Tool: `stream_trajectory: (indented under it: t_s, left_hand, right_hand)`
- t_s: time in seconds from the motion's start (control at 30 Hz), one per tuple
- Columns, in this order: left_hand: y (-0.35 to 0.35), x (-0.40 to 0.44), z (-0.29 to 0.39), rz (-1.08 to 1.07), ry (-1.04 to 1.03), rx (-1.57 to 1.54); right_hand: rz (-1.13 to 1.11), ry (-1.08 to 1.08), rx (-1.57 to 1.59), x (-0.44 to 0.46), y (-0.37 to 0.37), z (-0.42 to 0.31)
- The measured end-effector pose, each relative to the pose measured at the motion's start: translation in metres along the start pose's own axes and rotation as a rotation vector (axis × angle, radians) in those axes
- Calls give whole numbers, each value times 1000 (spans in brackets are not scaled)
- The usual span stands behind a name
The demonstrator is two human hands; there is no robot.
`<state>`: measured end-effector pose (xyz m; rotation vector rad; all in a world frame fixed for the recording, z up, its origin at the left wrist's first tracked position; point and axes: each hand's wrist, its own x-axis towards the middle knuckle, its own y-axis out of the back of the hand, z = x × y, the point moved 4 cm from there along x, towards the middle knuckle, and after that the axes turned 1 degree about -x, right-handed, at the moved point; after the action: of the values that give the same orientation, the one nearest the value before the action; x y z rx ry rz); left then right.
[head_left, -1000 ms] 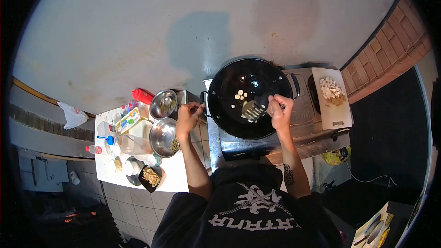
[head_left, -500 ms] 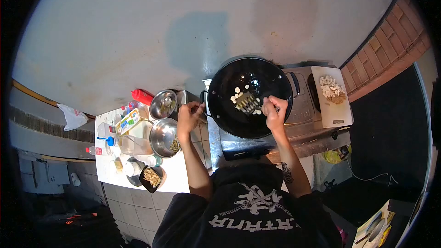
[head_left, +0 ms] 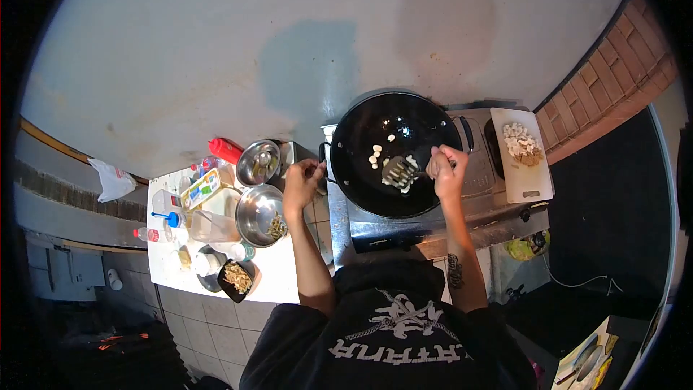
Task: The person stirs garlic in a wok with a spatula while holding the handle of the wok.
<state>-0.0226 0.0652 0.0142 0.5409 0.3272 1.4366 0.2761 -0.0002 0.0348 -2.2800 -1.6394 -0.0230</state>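
Observation:
A black wok (head_left: 375, 119) sits on the stove, with small pale pieces (head_left: 375, 154) of food on its bottom. My right hand (head_left: 447, 171) is closed round the handle of a slotted metal spatula (head_left: 399, 172), whose head rests among the pieces in the lower middle of the wok. At the wok's left side, my left hand (head_left: 302, 182) has its fingers closed by the loop handle (head_left: 324, 153); the exact grip is too small to tell.
Right of the stove (head_left: 473, 213) lies a white cutting board (head_left: 514, 189) with chopped pale food. The white table (head_left: 274, 274) on the left holds two steel bowls (head_left: 249, 209), a black dish (head_left: 249, 295), bottles and a red squeeze bottle (head_left: 224, 150).
The spatula has moved about in the wok with my right hand, lately to the right, and the pale pieces have shifted. My left hand has stayed by the handle.

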Motion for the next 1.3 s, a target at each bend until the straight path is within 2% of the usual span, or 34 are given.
stream_trajectory:
  t_s: [0.1,0.2,0.27,0.33,0.4,0.47,0.53,0.63,0.73,0.8,0.87,0.93,1.0,1.13,1.2,1.27,1.3]
  left_hand:
    - [-3,0,0,29,-17,-29]
    - [-1,-4,6,21,37,-14]
    - [-4,-7,2,8,84,-24]
    - [-6,-7,1,90,13,-42]
    - [-7,-9,4,115,-5,-64]
    - [-8,-10,9,136,-18,-80]
    - [-7,-11,8,132,25,-76]
    - [-12,-11,-7,137,31,-105]
    - [-14,-16,-1,161,98,-108]
    - [-15,-20,6,196,65,-57]
    - [-12,-22,14,237,30,1]
    - [-13,-25,18,234,97,-17]
    - [-16,-27,12,290,44,9]
    - [-17,-29,15,315,55,36]
    - [-16,-32,22,297,65,46]
    - [-17,-34,20,318,69,44]
    - [-16,-35,19,309,73,63]
  right_hand:
    - [72,164,49,1,-3,15]
    - [-62,102,65,-8,-9,15]
    - [-58,49,69,-8,2,7]
    - [-56,7,73,-5,4,6]
    - [152,84,-37,-1,7,14]
    - [71,204,-186,1,1,25]
    - [-51,105,-37,-1,-16,16]
    - [-55,-86,40,3,-3,9]
    - [18,4,-16,9,11,-3]
    - [72,90,-135,11,7,5]
    - [-7,49,-97,6,-4,15]
    - [-69,44,79,0,-13,19]
    - [-125,-2,13,0,0,11]
    - [-61,1,-12,11,12,4]
    - [-82,203,-319,12,-3,8]
    - [-269,179,-319,9,-16,11]
    - [-258,183,-284,7,-18,4]
